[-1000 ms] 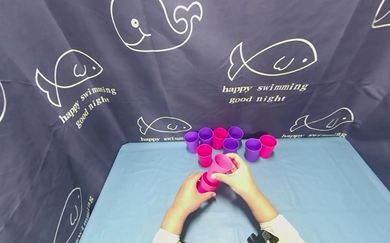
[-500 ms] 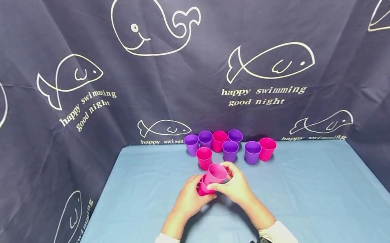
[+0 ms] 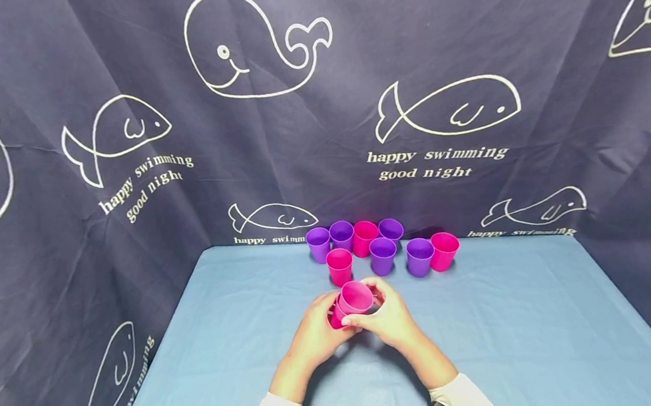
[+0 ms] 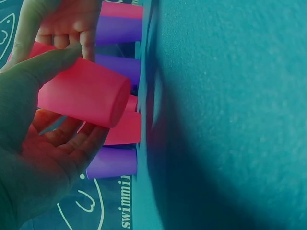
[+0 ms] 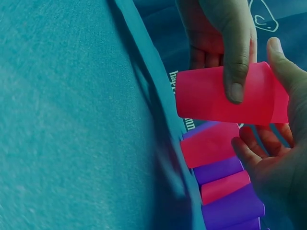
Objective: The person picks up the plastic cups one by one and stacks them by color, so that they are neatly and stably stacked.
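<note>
Two pink cups are nested in front of the person. The outer pink cup (image 4: pixel 79 93) is gripped by the left hand (image 3: pixel 315 331), its thumb along one side and fingers on the other. Sunk deep in it sits the inner pink cup (image 3: pixel 356 298), whose rim and upper band stand out past the outer one. The right hand (image 3: pixel 394 319) holds that inner cup near its mouth, thumb on the near side. In the right wrist view, the inner cup (image 5: pixel 281 103) shows only as a short band. The pair tilts toward the right hand.
Behind the hands, upright cups stand on the blue table (image 3: pixel 526 327): several purple ones, such as this purple cup (image 3: pixel 383 258), and three pink ones. The nearest pink cup (image 3: pixel 341 269) is just beyond the held pair. A dark printed curtain (image 3: pixel 295 146) borders the table.
The right hand has moved down and left, pushing the inner pink cup deeper into the outer one. The left hand keeps its grip in nearly the same place.
</note>
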Available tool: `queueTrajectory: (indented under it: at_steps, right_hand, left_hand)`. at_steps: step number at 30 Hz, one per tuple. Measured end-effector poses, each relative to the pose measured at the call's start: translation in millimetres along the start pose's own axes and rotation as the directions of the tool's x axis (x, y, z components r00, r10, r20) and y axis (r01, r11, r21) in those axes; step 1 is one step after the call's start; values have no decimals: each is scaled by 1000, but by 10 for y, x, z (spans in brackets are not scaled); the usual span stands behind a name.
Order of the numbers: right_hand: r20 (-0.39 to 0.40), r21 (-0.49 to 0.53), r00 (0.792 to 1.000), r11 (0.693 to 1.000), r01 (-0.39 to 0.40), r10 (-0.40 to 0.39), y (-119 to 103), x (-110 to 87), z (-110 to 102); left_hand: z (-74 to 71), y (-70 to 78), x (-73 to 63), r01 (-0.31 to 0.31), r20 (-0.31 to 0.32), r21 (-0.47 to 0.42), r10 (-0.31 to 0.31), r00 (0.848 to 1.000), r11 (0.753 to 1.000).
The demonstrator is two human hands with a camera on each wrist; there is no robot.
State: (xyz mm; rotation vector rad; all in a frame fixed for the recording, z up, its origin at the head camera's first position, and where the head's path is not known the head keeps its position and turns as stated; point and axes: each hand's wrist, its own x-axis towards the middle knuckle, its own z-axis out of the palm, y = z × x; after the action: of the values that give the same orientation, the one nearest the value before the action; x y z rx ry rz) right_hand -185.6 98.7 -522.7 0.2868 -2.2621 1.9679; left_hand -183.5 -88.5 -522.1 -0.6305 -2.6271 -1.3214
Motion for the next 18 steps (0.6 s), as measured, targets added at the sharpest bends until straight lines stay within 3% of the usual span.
queueTrajectory:
  at_steps: [7,18]
  right_hand:
    - [28,-33,1000,999,6,-5,21,4,21]
    - [83,-51,996,998,28,-23,44,-11,17]
  left_hand:
    - [3,-23,2,25,-4,-23,-25,1000,999]
    - [8,-37,-11,12,-22,-31,-12,1000,999]
